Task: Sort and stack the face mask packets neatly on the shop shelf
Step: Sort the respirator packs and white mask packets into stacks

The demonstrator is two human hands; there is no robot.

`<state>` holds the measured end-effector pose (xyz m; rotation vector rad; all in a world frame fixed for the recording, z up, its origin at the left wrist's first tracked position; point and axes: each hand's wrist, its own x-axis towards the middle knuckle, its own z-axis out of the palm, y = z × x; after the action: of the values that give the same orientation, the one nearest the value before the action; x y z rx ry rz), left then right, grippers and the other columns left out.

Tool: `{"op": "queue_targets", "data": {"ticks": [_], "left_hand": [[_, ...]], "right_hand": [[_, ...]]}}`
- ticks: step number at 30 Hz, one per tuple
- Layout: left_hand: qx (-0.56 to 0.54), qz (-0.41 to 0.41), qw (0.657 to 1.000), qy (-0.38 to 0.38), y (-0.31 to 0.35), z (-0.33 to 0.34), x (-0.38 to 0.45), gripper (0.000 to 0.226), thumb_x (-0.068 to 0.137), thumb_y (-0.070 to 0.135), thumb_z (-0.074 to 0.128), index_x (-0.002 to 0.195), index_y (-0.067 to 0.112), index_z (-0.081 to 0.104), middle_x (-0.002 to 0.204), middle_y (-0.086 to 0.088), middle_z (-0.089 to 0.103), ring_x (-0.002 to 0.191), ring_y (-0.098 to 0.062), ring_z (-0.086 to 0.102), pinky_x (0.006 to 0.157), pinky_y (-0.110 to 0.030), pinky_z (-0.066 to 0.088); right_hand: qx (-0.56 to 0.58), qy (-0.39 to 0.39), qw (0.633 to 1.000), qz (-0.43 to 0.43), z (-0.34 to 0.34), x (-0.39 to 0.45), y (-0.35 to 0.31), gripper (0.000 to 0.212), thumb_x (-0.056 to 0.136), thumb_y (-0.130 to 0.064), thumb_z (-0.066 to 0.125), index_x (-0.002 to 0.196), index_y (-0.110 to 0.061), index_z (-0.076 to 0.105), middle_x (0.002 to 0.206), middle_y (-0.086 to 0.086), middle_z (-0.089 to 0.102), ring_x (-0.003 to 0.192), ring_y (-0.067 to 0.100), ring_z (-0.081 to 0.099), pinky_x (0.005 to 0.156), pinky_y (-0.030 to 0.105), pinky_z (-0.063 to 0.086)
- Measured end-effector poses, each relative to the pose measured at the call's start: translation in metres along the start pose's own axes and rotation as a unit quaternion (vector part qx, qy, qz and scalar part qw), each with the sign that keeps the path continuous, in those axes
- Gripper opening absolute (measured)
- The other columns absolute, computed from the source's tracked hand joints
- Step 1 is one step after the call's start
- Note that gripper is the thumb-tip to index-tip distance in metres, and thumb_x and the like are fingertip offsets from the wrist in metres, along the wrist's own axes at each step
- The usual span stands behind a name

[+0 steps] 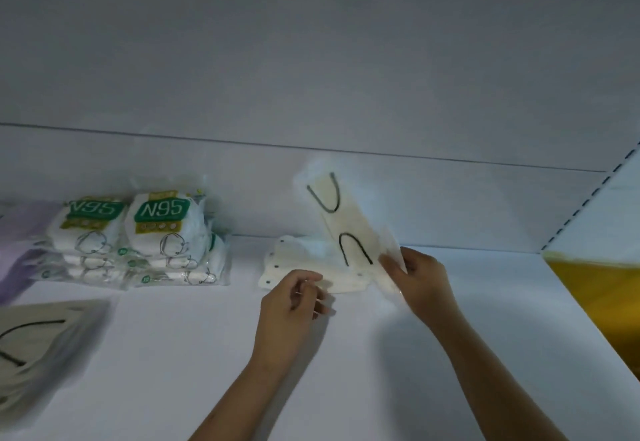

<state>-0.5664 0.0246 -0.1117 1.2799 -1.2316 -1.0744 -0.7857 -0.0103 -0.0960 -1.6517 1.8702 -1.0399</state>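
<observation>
Right hand [420,276] pinches a tilted mask packet [349,225] above the shelf [450,354]; left hand [294,296] loosely curled, holding nothing.

A yellow-ochre surface [602,288] shows past the right end, beyond a pale upright side panel [602,208] edged with a row of dark slots [585,203].

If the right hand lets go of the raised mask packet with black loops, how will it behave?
The raised packet looks thin and light, so it would probably flop down. Its clear wrapper seems glossy, so it may slide in the right hand or off the flat pile.
</observation>
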Motion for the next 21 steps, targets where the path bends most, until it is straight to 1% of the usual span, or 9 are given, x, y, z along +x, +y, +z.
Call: {"op": "queue_targets", "data": {"ticks": [3,5,8,10,12,14,17,19,21], "left_hand": [[-0.030,-0.002,1.000,0.005,0.009,0.009,0.001,0.014,0.101,0.013,0.055,0.101,0.015,0.069,0.083,-0.002,0.073,0.071,-0.017,0.073,0.065,-0.023,0.056],[-0.037,-0.026,0.999,0.003,0.014,0.017,0.002,0.013,0.096,0.028,0.064,0.108,0.023,0.064,0.094,-0.001,0.071,0.081,-0.017,0.073,0.073,-0.029,0.060],[-0.046,-0.133,0.989,-0.033,0.018,0.028,0.011,0.064,0.074,0.068,0.071,0.124,0.033,0.050,0.114,0.004,0.066,0.098,-0.013,0.071,0.089,-0.035,0.059],[-0.111,-0.206,0.971,-0.059,0.023,0.032,0.013,0.063,0.080,0.060,0.071,0.130,0.031,0.046,0.114,0.003,0.070,0.097,-0.014,0.073,0.086,-0.031,0.060],[-0.108,-0.222,0.967,-0.059,0.025,0.033,0.015,0.051,0.086,0.046,0.071,0.129,0.026,0.053,0.107,0.001,0.074,0.092,-0.013,0.073,0.080,-0.028,0.059],[-0.081,-0.205,0.974,-0.053,0.023,0.032,0.014,0.038,0.090,0.034,0.071,0.124,0.021,0.059,0.095,0.001,0.076,0.080,-0.008,0.072,0.075,-0.026,0.055],[-0.092,-0.208,0.973,-0.033,0.019,0.030,0.014,0.030,0.093,0.019,0.067,0.122,0.016,0.061,0.084,-0.004,0.072,0.063,-0.010,0.062,0.073,-0.031,0.052],[-0.053,-0.200,0.978,-0.002,0.014,0.028,0.015,0.034,0.093,0.018,0.066,0.126,0.016,0.059,0.093,-0.006,0.071,0.072,-0.014,0.064,0.079,-0.033,0.055],[0.060,-0.119,0.987,0.085,0.008,0.025,0.011,0.045,0.092,0.019,0.067,0.134,0.016,0.052,0.111,-0.001,0.062,0.095,-0.014,0.062,0.087,-0.031,0.055]], "right_hand": [[0.072,-0.002,0.997,0.018,-0.007,-0.011,-0.008,0.029,0.089,-0.034,0.070,0.074,-0.009,0.066,0.060,0.005,0.061,0.053,0.021,0.051,0.054,0.030,0.037],[0.073,-0.013,0.997,0.012,-0.007,-0.018,-0.014,0.010,0.085,-0.031,0.074,0.077,-0.026,0.070,0.071,-0.009,0.071,0.063,0.009,0.064,0.057,0.022,0.045],[0.133,-0.072,0.988,0.033,-0.003,-0.027,-0.024,0.012,0.081,-0.023,0.079,0.086,-0.030,0.070,0.078,-0.017,0.074,0.071,0.003,0.069,0.061,0.016,0.051],[0.197,-0.125,0.970,0.068,-0.001,-0.032,-0.026,0.015,0.082,-0.019,0.080,0.093,-0.025,0.073,0.084,-0.011,0.076,0.078,0.008,0.072,0.070,0.024,0.057],[0.278,-0.167,0.939,0.115,0.001,-0.035,-0.023,0.026,0.082,-0.025,0.080,0.105,-0.018,0.073,0.094,0.002,0.077,0.087,0.020,0.074,0.079,0.036,0.058],[0.380,-0.206,0.887,0.165,0.002,-0.037,-0.017,0.044,0.079,-0.034,0.075,0.117,-0.011,0.068,0.105,0.015,0.074,0.092,0.030,0.072,0.073,0.039,0.056],[0.460,-0.241,0.832,0.194,-0.001,-0.041,-0.012,0.049,0.085,-0.035,0.068,0.126,-0.009,0.063,0.118,0.023,0.068,0.101,0.037,0.067,0.071,0.039,0.055],[0.473,-0.230,0.830,0.189,-0.002,-0.041,-0.010,0.045,0.090,-0.028,0.068,0.129,-0.006,0.062,0.121,0.021,0.067,0.110,0.037,0.066,0.083,0.043,0.055],[0.487,-0.203,0.829,0.186,-0.004,-0.041,-0.009,0.040,0.093,-0.021,0.062,0.130,-0.006,0.060,0.124,0.019,0.067,0.114,0.035,0.065,0.098,0.048,0.050]]}}
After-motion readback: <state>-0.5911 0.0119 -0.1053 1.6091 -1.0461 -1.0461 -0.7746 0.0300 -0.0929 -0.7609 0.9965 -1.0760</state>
